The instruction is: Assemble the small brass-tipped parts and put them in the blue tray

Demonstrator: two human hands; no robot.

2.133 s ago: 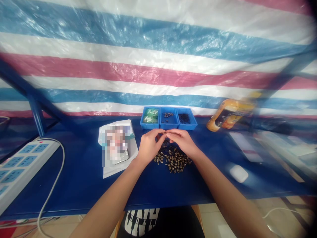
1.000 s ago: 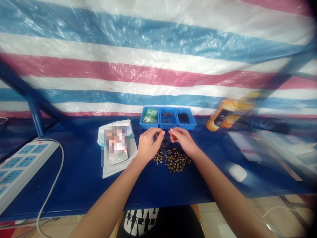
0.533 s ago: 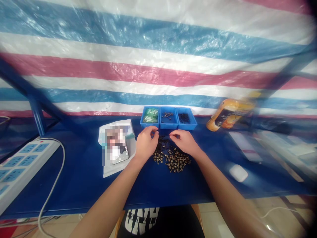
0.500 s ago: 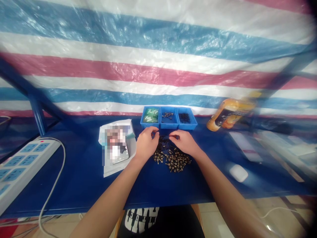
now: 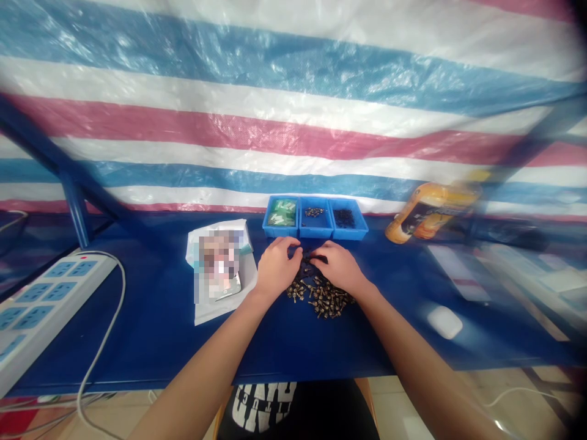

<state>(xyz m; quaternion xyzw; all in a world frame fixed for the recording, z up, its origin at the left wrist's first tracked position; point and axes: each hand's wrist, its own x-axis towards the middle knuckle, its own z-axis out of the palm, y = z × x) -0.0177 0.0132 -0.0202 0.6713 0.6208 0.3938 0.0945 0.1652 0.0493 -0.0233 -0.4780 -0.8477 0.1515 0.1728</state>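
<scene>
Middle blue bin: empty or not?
Not empty. The middle blue bin holds a small cluster of brass-coloured parts, with bare blue floor showing around them.

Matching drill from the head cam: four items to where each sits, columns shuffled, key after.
Items:
1 green packets
2 dark small parts
3 heap of brass-and-black fasteners
4 white power strip

Places:
A left end of the blue table
B right compartment of the blue tray
C left compartment of the tray
D table, directly in front of the tray

Pairs: 1-C, 2-B, 3-D, 4-A
</scene>
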